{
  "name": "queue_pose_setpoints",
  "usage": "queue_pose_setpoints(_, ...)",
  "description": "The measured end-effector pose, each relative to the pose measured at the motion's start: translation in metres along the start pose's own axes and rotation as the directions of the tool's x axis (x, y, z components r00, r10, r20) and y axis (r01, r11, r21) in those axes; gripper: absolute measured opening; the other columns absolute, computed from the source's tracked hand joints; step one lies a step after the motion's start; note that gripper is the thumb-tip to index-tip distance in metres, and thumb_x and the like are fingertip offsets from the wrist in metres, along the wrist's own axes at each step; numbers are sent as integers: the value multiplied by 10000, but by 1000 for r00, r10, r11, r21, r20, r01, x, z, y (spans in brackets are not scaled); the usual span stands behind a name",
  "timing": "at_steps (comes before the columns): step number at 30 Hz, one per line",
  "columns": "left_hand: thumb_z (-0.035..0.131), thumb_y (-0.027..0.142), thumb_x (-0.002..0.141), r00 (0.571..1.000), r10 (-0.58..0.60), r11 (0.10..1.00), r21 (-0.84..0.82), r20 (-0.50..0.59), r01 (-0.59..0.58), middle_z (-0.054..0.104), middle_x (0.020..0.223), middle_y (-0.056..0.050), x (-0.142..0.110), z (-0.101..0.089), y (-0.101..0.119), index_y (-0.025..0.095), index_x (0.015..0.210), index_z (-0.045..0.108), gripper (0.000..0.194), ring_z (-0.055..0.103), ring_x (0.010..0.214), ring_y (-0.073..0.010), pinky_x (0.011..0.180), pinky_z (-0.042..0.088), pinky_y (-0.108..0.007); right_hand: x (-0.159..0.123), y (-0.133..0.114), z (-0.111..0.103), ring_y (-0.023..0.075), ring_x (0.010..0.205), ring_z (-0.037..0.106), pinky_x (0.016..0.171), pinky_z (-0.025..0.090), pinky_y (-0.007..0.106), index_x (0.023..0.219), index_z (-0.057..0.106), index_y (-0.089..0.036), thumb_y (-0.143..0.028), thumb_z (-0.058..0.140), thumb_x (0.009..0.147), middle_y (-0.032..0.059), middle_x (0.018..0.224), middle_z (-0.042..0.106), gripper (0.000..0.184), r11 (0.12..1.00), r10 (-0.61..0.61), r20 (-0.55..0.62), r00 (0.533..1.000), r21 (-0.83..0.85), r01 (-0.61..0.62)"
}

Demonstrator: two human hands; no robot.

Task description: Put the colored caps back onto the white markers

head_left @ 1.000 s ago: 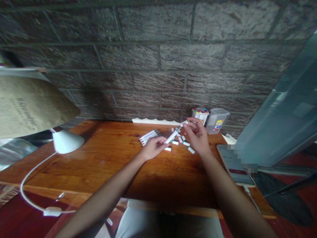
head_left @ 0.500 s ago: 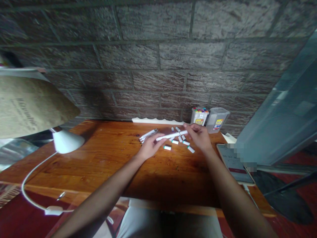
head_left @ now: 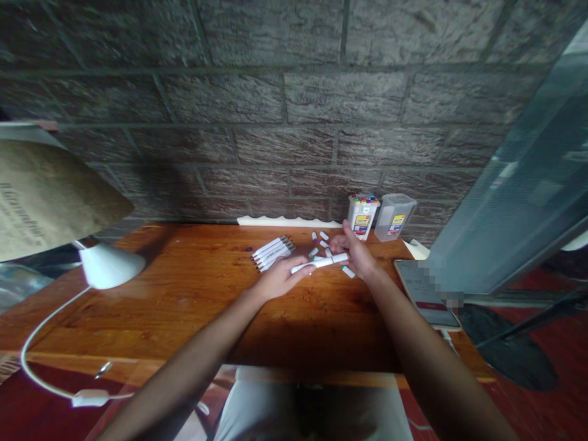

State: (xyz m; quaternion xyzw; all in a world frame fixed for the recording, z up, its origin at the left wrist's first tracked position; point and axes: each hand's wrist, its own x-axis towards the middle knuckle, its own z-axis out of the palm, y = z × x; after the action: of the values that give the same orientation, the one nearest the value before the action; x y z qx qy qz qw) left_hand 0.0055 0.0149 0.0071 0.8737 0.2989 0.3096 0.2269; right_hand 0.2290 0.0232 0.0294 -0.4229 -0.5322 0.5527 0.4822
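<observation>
My left hand point(head_left: 280, 277) is closed around one end of a white marker point(head_left: 324, 262), which points to the right above the wooden table. The marker's far end lies by the palm of my right hand point(head_left: 357, 252); whether they touch I cannot tell. The thumb of that hand is raised and its fingers are apart, close to several loose marker caps. Among these are a white cap with a green edge point(head_left: 348, 271) and a purple-edged cap point(head_left: 314, 236). Several uncapped white markers point(head_left: 273, 250) lie side by side just beyond my left hand.
A clear box of colourful-topped markers point(head_left: 362, 217) and a second clear box point(head_left: 395, 217) stand against the brick wall. A tablet point(head_left: 425, 294) lies at the right edge. A lamp point(head_left: 110, 266) stands on the left, its cord point(head_left: 32, 334) hanging over the front edge.
My right hand has let go of the marker's right end and its thumb has lifted away. My left hand still holds the marker. The view has shifted slightly right.
</observation>
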Motion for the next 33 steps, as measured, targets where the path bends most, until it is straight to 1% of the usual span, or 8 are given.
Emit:
queue_pose_setpoints(4, 468, 429, 956, 999, -3, 999, 40, 36, 2, 662, 780, -9, -1, 2, 2, 176, 925, 677, 330, 570, 703, -133, 669, 395, -220, 3, 8, 8, 91, 395, 154, 430, 150, 266, 523, 475, -215, -867, 367, 735, -76, 399, 177, 695, 988, 3, -72, 997, 154, 8)
queue_pose_setpoints(6, 481, 442, 948, 999, -8, 998, 68, 49, 5, 658, 759, -8, -2, 3, 2, 181, 918, 680, 329, 570, 690, -135, 659, 389, -223, 1, 13, 15, 92, 409, 173, 443, 151, 272, 505, 441, -214, -844, 384, 755, -66, 414, 208, 680, 991, -31, -103, 994, 126, 44)
queue_pose_setpoints(11, 540, 486, 909, 1000, 4, 991, 135, 12, -6, 648, 708, -5, -6, 5, 0, 179, 876, 692, 344, 536, 624, -122, 626, 371, -221, -5, 17, 28, 96, 438, 218, 481, 192, 276, 466, 360, -212, -770, 393, 818, -56, 440, 226, 660, 994, -105, -14, 994, 17, 105)
queue_pose_setpoints(17, 552, 472, 904, 1000, 26, 993, 118, -14, -24, 658, 723, -12, -7, 10, -1, 178, 853, 694, 331, 546, 641, -126, 624, 386, -217, -9, 15, 28, 106, 458, 264, 501, 203, 277, 468, 352, -209, -732, 309, 873, -41, 443, 281, 663, 977, -172, -53, 984, -140, 163)
queue_pose_setpoints(21, 547, 454, 909, 1000, 18, 998, 59, -17, -17, 659, 721, -13, -4, 13, -1, 175, 838, 687, 320, 547, 637, -126, 615, 397, -218, -8, 13, 28, 104, 448, 265, 498, 222, 275, 475, 353, -209, -739, 300, 870, -45, 441, 274, 663, 972, -191, -37, 981, -149, 184)
queue_pose_setpoints(25, 637, 465, 842, 991, 15, 1000, 3, -132, -14, 652, 739, -8, 1, 7, -7, 176, 874, 665, 292, 547, 639, -120, 626, 415, -218, -5, 15, 27, 112, 480, 404, 523, 300, 268, 566, 525, -201, -762, 284, 858, -25, 497, 436, 676, 958, -167, -114, 979, -252, 134)
queue_pose_setpoints(29, 665, 486, 810, 946, -81, 994, -91, -315, 55, 615, 741, 0, 3, -4, -18, 177, 923, 632, 331, 550, 650, -123, 633, 432, -221, -2, 26, 27, 139, 501, 501, 534, 354, 277, 731, 646, -198, -747, 326, 859, 2, 554, 560, 648, 910, -22, -113, 993, -415, -27)
queue_pose_setpoints(33, 472, 513, 926, 899, -224, 941, -324, -377, 99, 635, 809, -35, 5, -9, -24, 165, 898, 623, 380, 576, 717, -136, 679, 452, -241, -4, 35, 33, 147, 577, 520, 561, 358, 273, 706, 626, -189, -654, 465, 862, 1, 603, 572, 516, 821, -87, 19, 996, -565, 82)
